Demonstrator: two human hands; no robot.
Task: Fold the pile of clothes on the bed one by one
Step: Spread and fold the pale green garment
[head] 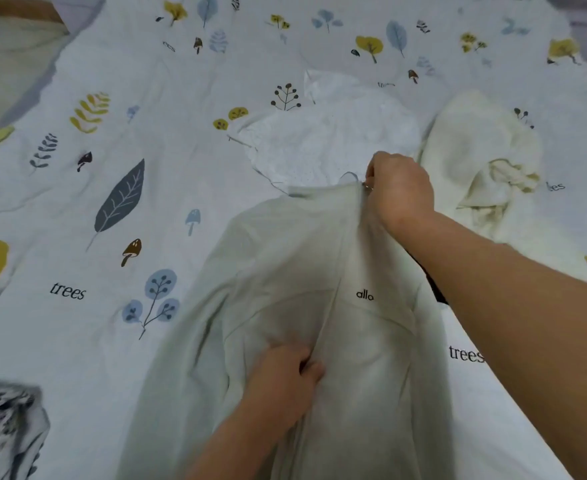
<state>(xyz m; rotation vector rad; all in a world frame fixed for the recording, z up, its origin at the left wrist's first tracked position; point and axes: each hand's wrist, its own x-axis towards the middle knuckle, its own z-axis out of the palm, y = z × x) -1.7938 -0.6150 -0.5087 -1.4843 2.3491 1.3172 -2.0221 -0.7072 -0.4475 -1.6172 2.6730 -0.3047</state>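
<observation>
Pale grey-green jacket (319,306) lies front-up on the bed (94,209), collar toward the far side, hem running out of frame at the near edge. Small dark lettering sits on the chest just right of the centre zip line.

Right hand (401,188): at the collar top, fingers (371,174) pinched closed on the zip pull, where a small metal piece shows. The collar fabric is drawn up into a ridge under this grip. Forearm crosses the jacket's right shoulder area.

Left hand (285,375): on the jacket front beside the zip line, lower chest level, fingers clenched on a bunch of fabric. Creases radiate from the grip.

White dotted garment (330,140): crumpled on the bed just beyond the collar, its near edge touching or tucked under the jacket; cannot tell which.

Cream garment (486,161): heaped to the right of the white one, unfolded.

Dark-patterned fabric (4,431): bunched at the near left corner, well apart from the jacket.

Bed covering is pale with printed leaves, mushrooms and the word "trees"
</observation>
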